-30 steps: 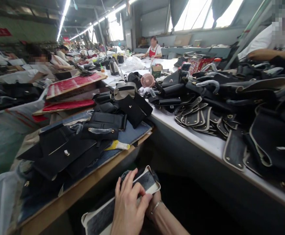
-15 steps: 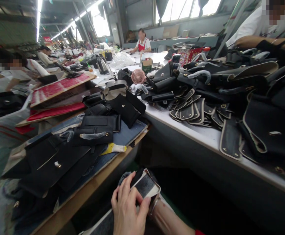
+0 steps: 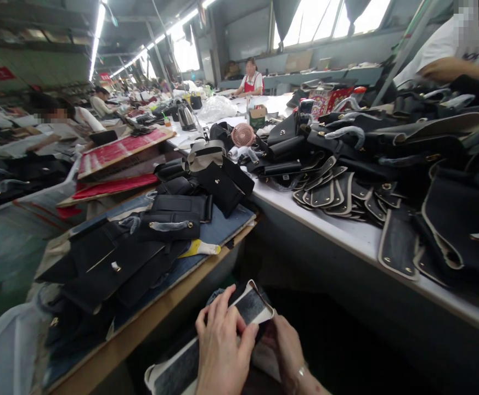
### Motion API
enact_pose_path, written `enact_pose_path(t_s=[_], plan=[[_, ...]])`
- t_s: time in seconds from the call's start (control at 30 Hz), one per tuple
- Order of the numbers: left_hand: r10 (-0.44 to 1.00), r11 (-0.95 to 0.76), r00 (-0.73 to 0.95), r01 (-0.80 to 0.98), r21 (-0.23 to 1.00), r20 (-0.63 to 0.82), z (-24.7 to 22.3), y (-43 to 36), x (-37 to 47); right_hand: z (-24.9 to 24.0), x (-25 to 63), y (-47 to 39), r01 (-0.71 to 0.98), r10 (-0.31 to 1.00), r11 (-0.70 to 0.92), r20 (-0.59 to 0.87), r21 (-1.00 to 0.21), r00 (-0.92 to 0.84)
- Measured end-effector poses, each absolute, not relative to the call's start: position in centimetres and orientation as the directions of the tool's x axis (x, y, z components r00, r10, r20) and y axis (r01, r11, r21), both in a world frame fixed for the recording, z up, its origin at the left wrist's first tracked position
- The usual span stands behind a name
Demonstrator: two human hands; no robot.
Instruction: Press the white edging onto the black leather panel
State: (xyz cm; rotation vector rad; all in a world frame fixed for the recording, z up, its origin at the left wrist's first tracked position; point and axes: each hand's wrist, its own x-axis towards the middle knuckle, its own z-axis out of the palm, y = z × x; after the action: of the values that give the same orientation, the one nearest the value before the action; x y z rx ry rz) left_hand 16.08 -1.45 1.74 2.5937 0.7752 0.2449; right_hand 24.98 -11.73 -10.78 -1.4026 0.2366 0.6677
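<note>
Low in the lap, below the tabletop (image 3: 346,233) edge, both hands work one cream-edged dark panel (image 3: 251,305). The left hand (image 3: 221,351) lies flat on top, fingers spread, pinning it; the right hand (image 3: 285,346) curls under the far end, grip closed on the panel's edge. Best to keep that top hand pressing evenly while the other folds or feeds the edge, I'd judge. The panel's near end runs out of frame, and its underside is hidden by both hands.
</note>
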Motion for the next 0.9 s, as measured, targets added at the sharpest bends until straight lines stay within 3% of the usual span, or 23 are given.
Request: enact_pose_path(t_s=[0.07, 0.13, 0.17, 0.23, 0.3, 0.4, 0.53, 0.67, 0.9], plan=[[0.565, -0.730, 0.825, 0.486, 0.481, 0.025, 1.9, -1.5, 16.1, -10.0, 25.4, -14.7, -0.395, 0.353, -0.028, -0.379, -0.918, 0.855], [0.593, -0.708, 0.805, 0.507, 0.492, 0.024, 2.2, -1.7, 16.1, -8.7, 25.5, -17.3, 0.043, 0.463, -0.079, 0.001, -0.996, 0.887], [0.604, -0.703, 0.797, 0.513, 0.492, 0.033, 2.3, -1.8, 16.1, -7.9, 25.5, -18.2, 0.316, 0.517, -0.090, 0.227, -0.945, 0.825], [0.611, -0.708, 0.789, 0.509, 0.490, 0.062, 2.4, -2.0, 16.1, -6.4, 25.3, -18.8, 0.742, 0.589, -0.089, 0.566, -0.664, 0.577], [0.603, -0.720, 0.793, 0.495, 0.486, 0.087, 2.3, -2.2, 16.1, -5.2, 25.2, -18.2, 0.905, 0.603, -0.102, 0.698, -0.412, 0.386], [0.595, -0.731, 0.799, 0.491, 0.474, 0.090, 2.2, -2.2, 16.0, -4.4, 25.1, -17.0, 0.977, 0.630, -0.132, 0.747, -0.170, 0.215], [0.581, -0.736, 0.811, 0.484, 0.473, 0.073, 2.5, -2.2, 16.0, -4.0, 24.9, -16.3, 0.982, 0.684, -0.184, 0.722, 0.035, 0.102], [0.568, -0.731, 0.820, 0.459, 0.505, 0.076, 2.9, -2.4, 15.4, -3.7, 24.1, -15.8, 0.980, 0.690, -0.195, 0.717, 0.048, 0.102], [0.639, -0.721, 0.710, 0.420, 0.551, 0.296, 2.3, -3.2, 12.0, -5.1, 22.2, -14.4, 0.996, 0.613, -0.066, 0.785, -0.054, 0.083]])
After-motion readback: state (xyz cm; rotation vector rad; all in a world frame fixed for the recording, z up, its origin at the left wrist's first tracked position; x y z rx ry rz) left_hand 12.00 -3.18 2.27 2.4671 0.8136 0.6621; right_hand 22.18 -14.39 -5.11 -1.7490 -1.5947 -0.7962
